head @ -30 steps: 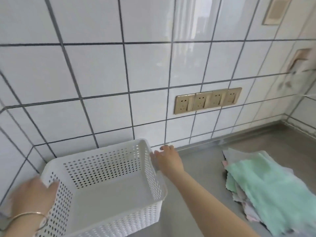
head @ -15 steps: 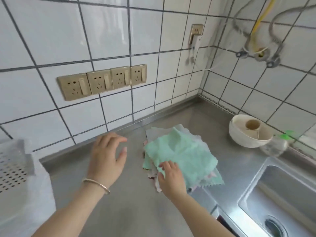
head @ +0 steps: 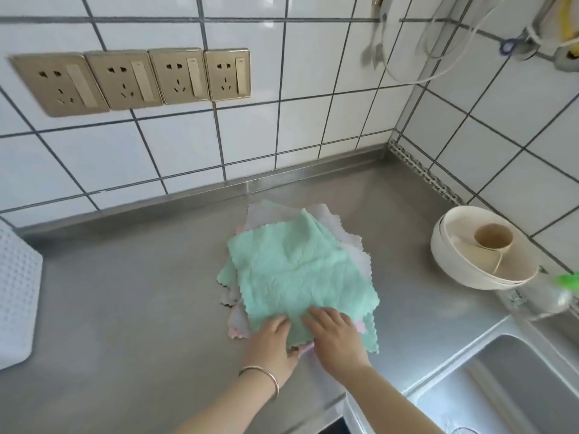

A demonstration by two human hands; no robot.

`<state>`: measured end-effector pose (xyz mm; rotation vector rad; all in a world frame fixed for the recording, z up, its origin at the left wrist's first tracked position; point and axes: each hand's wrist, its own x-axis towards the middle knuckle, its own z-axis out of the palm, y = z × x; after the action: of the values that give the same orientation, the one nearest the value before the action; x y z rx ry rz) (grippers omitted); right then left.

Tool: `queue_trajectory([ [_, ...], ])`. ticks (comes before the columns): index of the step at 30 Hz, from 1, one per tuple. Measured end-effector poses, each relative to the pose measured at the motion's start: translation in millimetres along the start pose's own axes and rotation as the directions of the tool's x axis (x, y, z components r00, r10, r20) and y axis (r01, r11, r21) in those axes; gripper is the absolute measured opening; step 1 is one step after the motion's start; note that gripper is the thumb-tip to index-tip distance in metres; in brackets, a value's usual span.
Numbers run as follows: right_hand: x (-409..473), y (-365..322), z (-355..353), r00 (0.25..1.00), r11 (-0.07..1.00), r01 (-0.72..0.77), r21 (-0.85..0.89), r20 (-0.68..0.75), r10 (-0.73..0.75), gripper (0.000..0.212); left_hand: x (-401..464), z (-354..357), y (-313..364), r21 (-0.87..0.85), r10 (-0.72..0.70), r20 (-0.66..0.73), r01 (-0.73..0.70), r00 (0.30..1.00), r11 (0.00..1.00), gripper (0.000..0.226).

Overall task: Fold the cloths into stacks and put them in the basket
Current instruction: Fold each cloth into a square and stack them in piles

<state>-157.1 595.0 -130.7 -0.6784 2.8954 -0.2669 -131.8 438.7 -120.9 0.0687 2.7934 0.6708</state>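
On steel counter [head: 131,308]: rumpled mint-topped cloth pile [head: 294,270]

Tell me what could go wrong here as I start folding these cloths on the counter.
The green cloth lies on a loose, uneven pile, so lifting it with your left hand and right hand may drag others askew. The pile's near corner sits by the counter edge and sink; a cloth could slip in. The basket is well off to the left, a long carry.
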Motion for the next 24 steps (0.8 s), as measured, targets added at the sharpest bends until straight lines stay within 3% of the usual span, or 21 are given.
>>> queue_trajectory([
  [3, 5.5, 4.9, -0.6, 0.997, 0.997, 0.026, -0.067, -0.064, -0.030, 0.024, 0.5, 7.7, 1.7, 0.055, -0.005, -0.037, 0.007, 0.999, 0.998, 0.052],
  [8, 20.7, 6.2, -9.0, 0.983, 0.997, -0.081, 0.000, -0.168, 0.080, 0.024, 13.3, 2.9, -0.2, 0.090, -0.057, -0.084, 0.065, 0.995, 0.994, 0.033],
  [10, 25.1, 9.5, -13.6, 0.983, 0.998, -0.063, -0.016, -0.174, 0.059, 0.023, 19.9, -0.8, -3.9, 0.099, -0.078, -0.112, 0.089, 0.991, 0.991, 0.029],
  [13, 27.3, 19.1, -29.3, 0.986, 0.994, -0.046, -0.101, -0.163, 0.029, 0.013, 23.9, -17.5, -13.0, 0.049, -0.119, -0.127, 0.126, 0.985, 0.991, 0.033],
  [14, 27.0, 24.9, -36.2, 0.988, 0.994, -0.073, -0.087, -0.142, 0.060, 0.022, 23.9, -25.8, -15.8, 0.027, -0.117, -0.123, 0.122, 0.985, 0.992, 0.034],
  [17, 29.8, 34.7, -71.3, 0.962, 0.969, -0.244, 0.036, -0.113, 0.247, 0.036, 15.1, -64.3, -27.0, -0.026, -0.106, -0.149, 0.103, 0.983, 0.994, 0.036],
  [19, 38.6, 29.4, -95.2, 0.940, 0.935, -0.322, 0.151, -0.065, 0.334, 0.032, 2.7, -96.2, -41.9, -0.069, -0.092, -0.202, 0.080, 0.975, 0.994, 0.056],
  [21, 51.0, 18.6, -117.8, 0.970, 0.945, -0.238, 0.224, -0.002, 0.245, 0.026, -12.2, -128.8, -60.6, -0.133, -0.083, -0.229, 0.054, 0.970, 0.990, 0.069],
  [24, 75.9, -20.8, -152.9, 0.991, 0.952, -0.129, 0.278, 0.011, 0.131, 0.022, -37.5, -181.1, -95.9, -0.210, -0.126, -0.291, 0.065, 0.948, 0.976, 0.048],
])
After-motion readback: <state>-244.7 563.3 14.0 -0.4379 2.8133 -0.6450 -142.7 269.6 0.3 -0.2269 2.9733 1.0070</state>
